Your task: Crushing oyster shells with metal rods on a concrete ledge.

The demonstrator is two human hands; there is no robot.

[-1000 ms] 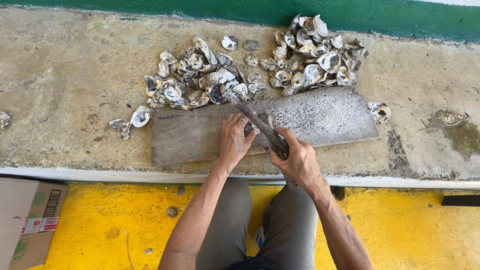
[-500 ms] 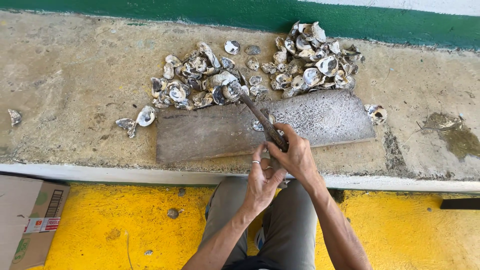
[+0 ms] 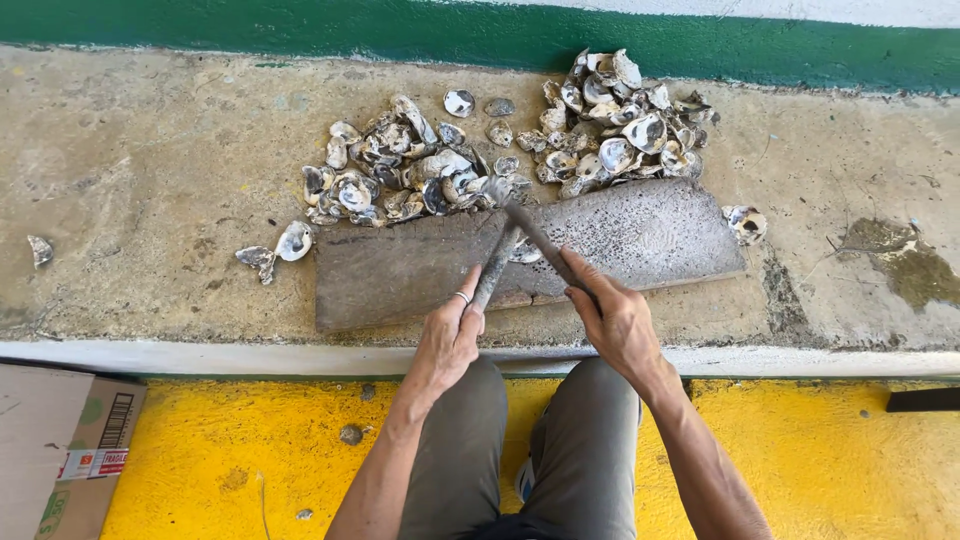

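Observation:
A flat grey stone slab (image 3: 640, 235) lies on the concrete ledge in front of me. My right hand (image 3: 618, 322) grips a dark metal bar (image 3: 535, 235) that points up and left toward the shells. My left hand (image 3: 450, 338), a ring on one finger, holds a long narrow grey piece (image 3: 495, 270), perhaps an oyster shell, its far end resting on the slab. That piece and the bar cross near the slab's middle. Two heaps of oyster shells lie behind the slab, the left heap (image 3: 400, 175) and the right heap (image 3: 610, 125).
A few loose shells (image 3: 280, 245) lie left of the slab, one shell (image 3: 747, 222) at its right end, another far left (image 3: 40, 248). A green wall band (image 3: 300, 30) runs behind the ledge. Below are a yellow floor (image 3: 230, 450) and a cardboard box (image 3: 60, 450).
My left hand left the slab, drew back toward me and now grips the long grey piece. My right hand kept the bar and shifted slightly right.

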